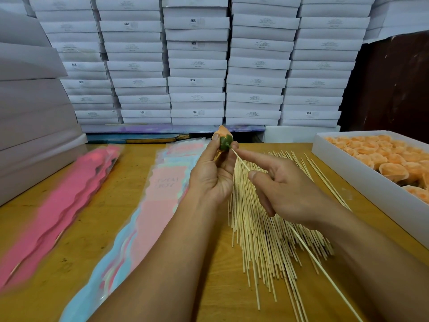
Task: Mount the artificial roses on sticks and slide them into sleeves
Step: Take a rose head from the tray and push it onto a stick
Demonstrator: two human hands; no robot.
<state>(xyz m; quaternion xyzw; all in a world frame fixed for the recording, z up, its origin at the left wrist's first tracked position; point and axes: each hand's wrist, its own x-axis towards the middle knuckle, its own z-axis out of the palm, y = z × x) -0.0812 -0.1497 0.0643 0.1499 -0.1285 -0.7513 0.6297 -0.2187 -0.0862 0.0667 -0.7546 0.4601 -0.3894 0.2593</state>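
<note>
My left hand [212, 173] holds an orange artificial rose [224, 138] by its green base, above the middle of the table. My right hand [282, 189] pinches a thin wooden stick [241, 162] between thumb and forefinger, its tip touching the rose's green base. The stick's long tail runs down past my right wrist toward the lower right. A heap of loose sticks [260, 228] lies on the table beneath both hands. Pastel sleeves [148, 205] lie left of my left arm, and a pink pile of sleeves [58, 201] lies further left.
An open white box [362, 175] full of orange roses stands at the right of the wooden table [104, 189]. Stacks of white flat boxes [197, 66] wall off the back and left side.
</note>
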